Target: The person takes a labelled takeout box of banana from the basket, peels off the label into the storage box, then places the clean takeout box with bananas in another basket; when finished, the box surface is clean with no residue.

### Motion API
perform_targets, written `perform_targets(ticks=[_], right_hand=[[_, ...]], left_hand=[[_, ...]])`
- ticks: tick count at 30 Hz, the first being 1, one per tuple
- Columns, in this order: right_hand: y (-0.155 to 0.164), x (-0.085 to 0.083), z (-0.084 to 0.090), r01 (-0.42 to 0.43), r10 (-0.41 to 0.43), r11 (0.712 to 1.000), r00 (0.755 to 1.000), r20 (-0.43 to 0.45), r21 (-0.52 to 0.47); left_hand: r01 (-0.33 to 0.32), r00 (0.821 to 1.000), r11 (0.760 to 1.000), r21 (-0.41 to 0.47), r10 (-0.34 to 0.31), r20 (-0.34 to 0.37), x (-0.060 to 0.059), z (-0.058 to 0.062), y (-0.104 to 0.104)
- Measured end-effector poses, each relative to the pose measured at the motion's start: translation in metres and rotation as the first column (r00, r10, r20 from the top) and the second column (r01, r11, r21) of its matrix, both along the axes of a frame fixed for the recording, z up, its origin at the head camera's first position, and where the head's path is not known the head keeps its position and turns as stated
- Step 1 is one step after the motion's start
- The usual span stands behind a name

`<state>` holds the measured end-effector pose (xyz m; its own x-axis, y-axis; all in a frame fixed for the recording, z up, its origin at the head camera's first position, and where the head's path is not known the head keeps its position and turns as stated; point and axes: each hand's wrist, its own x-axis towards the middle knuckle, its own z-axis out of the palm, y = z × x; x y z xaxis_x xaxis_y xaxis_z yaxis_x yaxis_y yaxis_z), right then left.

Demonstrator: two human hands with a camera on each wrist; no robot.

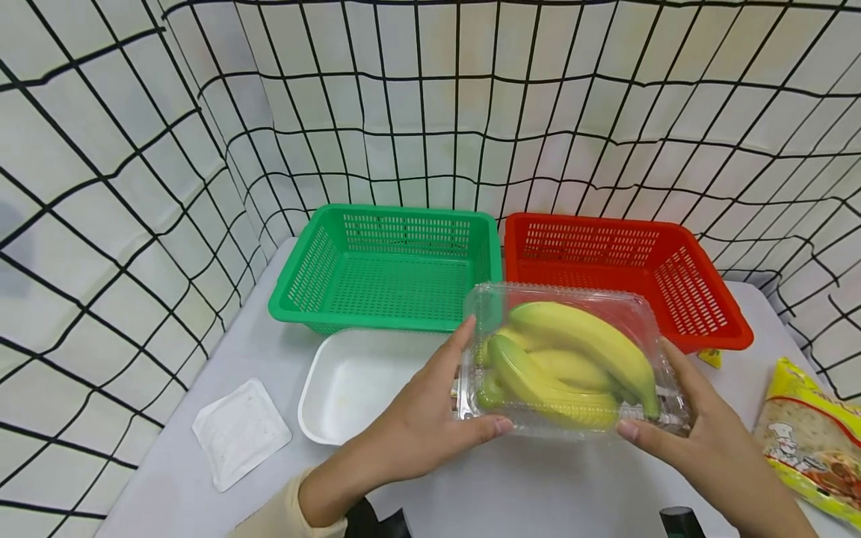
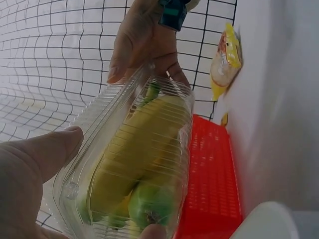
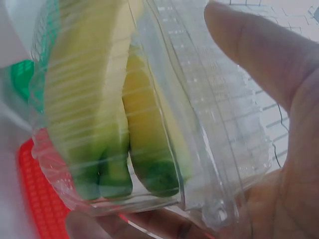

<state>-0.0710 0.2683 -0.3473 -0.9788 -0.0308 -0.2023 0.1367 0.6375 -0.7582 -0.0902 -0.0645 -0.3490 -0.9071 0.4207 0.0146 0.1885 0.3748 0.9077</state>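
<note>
A clear plastic clamshell box point(image 1: 484, 299) with several yellow bananas point(image 1: 578, 336) inside is held up over the table, in front of the two baskets. My left hand point(image 1: 430, 418) grips its left end, thumb along the near edge. The opposite end is gripped by my right hand point(image 1: 699, 433). In the left wrist view the lid looks closed over the bananas point(image 2: 134, 144), whose green tips show. Through the ribbed wall in the right wrist view, green banana ends point(image 3: 154, 174) are visible, with the right thumb point(image 3: 259, 50) at the box's edge.
A green basket point(image 1: 289, 299) and a red basket point(image 1: 729, 329) stand at the back. A white tray point(image 1: 336, 388) sits before the green one, with a flat white packet point(image 1: 242, 433) to its left. A yellow food bag point(image 1: 814, 448) lies at right. Black wire mesh point(image 1: 457, 134) surrounds the table.
</note>
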Motion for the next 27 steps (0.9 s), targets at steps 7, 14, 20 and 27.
perform_targets(ticks=[7, 14, 20, 27], right_hand=[[-0.027, -0.022, 0.011, -0.063, 0.051, 0.993, 0.991, -0.123, -0.102], [-0.049, -0.045, 0.017, -0.104, 0.082, 0.985, 0.985, -0.152, -0.139], [-0.067, -0.064, 0.021, -0.139, 0.113, 0.978, 0.979, -0.167, -0.154], [-0.086, -0.086, 0.028, -0.177, 0.147, 0.971, 0.972, -0.184, -0.159]], left_hand=[[-0.044, 0.997, 0.999, 0.018, 0.043, 0.063, -0.020, 0.009, -0.019], [-0.047, 0.998, 0.997, -0.068, 0.050, 0.035, -0.038, 0.015, -0.041], [-0.036, 0.999, 0.996, -0.085, 0.036, -0.005, -0.053, 0.019, -0.060], [-0.059, 0.998, 0.995, -0.080, 0.059, -0.005, -0.070, 0.022, -0.077]])
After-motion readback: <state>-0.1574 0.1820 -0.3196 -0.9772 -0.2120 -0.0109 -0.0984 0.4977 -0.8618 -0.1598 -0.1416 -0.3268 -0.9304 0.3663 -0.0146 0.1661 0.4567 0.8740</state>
